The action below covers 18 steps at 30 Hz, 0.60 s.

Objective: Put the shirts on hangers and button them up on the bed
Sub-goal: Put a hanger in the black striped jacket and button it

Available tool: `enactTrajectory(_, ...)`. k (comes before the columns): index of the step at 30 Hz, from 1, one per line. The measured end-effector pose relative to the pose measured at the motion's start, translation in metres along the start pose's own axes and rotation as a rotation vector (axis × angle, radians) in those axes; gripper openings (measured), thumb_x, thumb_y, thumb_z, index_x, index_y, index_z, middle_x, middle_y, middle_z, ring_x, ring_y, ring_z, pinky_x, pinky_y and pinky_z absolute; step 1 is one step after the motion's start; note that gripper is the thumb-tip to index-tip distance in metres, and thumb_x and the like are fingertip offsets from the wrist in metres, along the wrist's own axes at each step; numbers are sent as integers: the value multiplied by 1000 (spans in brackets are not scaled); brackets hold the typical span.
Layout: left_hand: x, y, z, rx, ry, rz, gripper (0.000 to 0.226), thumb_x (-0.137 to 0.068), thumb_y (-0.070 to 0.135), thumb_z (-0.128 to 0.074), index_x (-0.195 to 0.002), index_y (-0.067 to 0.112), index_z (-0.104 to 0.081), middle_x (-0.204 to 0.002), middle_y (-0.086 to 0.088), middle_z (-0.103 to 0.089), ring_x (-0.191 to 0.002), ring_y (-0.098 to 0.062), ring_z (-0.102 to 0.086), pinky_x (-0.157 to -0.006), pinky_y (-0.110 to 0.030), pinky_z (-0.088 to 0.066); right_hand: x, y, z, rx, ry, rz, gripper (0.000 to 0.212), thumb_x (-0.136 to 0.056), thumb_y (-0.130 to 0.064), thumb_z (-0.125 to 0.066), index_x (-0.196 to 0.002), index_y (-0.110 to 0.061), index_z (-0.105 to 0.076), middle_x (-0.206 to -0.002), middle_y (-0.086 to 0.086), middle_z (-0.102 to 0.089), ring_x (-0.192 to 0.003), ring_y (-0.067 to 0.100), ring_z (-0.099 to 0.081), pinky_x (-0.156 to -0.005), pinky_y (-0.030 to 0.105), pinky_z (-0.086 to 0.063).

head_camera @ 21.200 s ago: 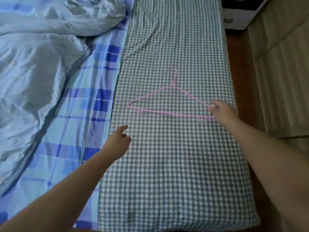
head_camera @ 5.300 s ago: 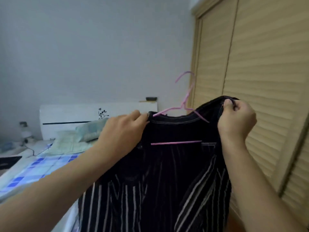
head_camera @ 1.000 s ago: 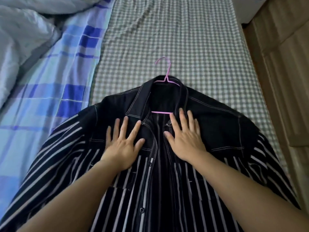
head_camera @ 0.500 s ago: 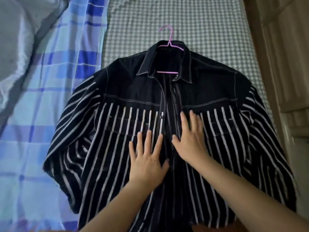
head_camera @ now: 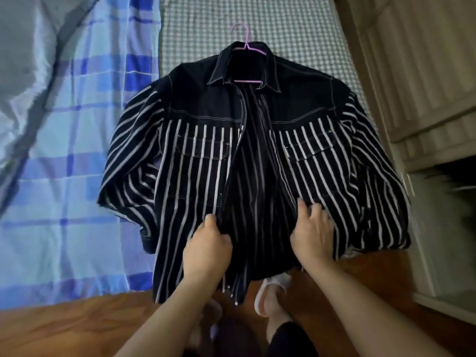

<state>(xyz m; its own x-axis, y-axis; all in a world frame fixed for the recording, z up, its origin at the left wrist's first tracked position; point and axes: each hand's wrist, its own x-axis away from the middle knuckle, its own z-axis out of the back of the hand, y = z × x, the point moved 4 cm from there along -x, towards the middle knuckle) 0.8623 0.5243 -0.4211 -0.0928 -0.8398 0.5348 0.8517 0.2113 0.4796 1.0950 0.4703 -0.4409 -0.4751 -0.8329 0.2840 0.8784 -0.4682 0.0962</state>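
Observation:
A black shirt with white stripes (head_camera: 195, 161) lies face up on the bed, hung on a pink wire hanger (head_camera: 246, 39) whose hook pokes out above the collar. The front is unbuttoned and gapes down the middle. My left hand (head_camera: 207, 247) grips the left front edge near the hem with curled fingers. My right hand (head_camera: 313, 231) holds the right front edge at about the same height, its fingers curled into the cloth. The shirt's hem hangs over the foot of the bed.
The shirt rests on a grey checked sheet (head_camera: 296, 24); a blue plaid sheet (head_camera: 77, 176) and a grey duvet (head_camera: 23, 47) lie to the left. A slatted wooden wardrobe (head_camera: 417, 60) stands at right. Wooden floor (head_camera: 64, 328) and my slippered feet (head_camera: 270, 292) are below.
Both hands slid down from flat on the shirt's chest to its lower front. They now grip the two front edges instead of pressing flat, and the front gapes wider.

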Motion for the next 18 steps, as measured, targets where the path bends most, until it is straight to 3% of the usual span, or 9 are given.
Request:
enactTrajectory(3, 22, -7, 33, 182, 140, 42, 32, -92, 19, -53, -124, 21, -53, -90, -1, -67, -80, -23, -65, -67, -38, -49, 4, 33, 19, -287, -26, -134, 53, -100, -14, -54, -151, -19, -41, -135, 8, -49, -104, 28, -58, -75, 37, -49)
enactTrajectory(6, 42, 25, 41, 258, 173, -81, 38, -93, 16, -52, -130, 23, -53, -85, 3, -66, -71, -10, -60, -60, -29, -44, 13, 52, 58, -611, -25, -123, 46, -104, -14, -52, -149, -20, -47, -144, 3, -52, -124, 26, -55, -97, 36, -48)
enactTrajectory(10, 48, 78, -31, 28, -30, -210, 51, -100, 21, -45, -150, 26, -37, -127, -3, -60, -100, -24, -63, -77, -35, -50, 33, 65, 108, -688, 192, 5, 37, -103, -14, -54, -139, -5, -59, -133, 9, -64, -121, 25, -59, -98, 29, -42)
enactTrajectory(13, 43, 79, -88, -121, -428, -270, 56, -103, 31, -51, -155, 18, -34, -140, -11, -48, -123, -32, -55, -100, -42, -49, 41, 46, 113, -567, 304, 149, 36, -100, -11, -56, -135, -4, -62, -118, 8, -67, -98, 23, -65, -81, 27, -46)
enactTrajectory(15, 42, 61, -84, -57, -462, -272, 44, -102, 30, -53, -144, 18, -52, -133, -8, -58, -118, -25, -59, -99, -39, -51, 43, 23, 84, -382, 107, 290, 45, -101, -20, -53, -146, -13, -53, -118, 2, -61, -85, 17, -59, -67, 22, -42)
enactTrajectory(17, 39, 24, -48, 92, -129, -168, 33, -102, 24, -53, -133, 21, -62, -126, 0, -64, -108, -16, -63, -94, -34, -54, 48, 5, 36, -237, -232, 353, 57, -105, -34, -47, -159, -23, -30, -134, -1, -49, -100, 16, -55, -71, 24, -43)
enactTrajectory(18, 38, 1, -22, 142, 107, -102, 30, -101, 21, -54, -130, 20, -63, -125, 1, -61, -111, -17, -60, -97, -33, -51, 53, 1, 16, -246, -442, 333, 60, -106, -38, -46, -160, -26, -24, -146, -2, -44, -117, 18, -54, -84, 27, -47)
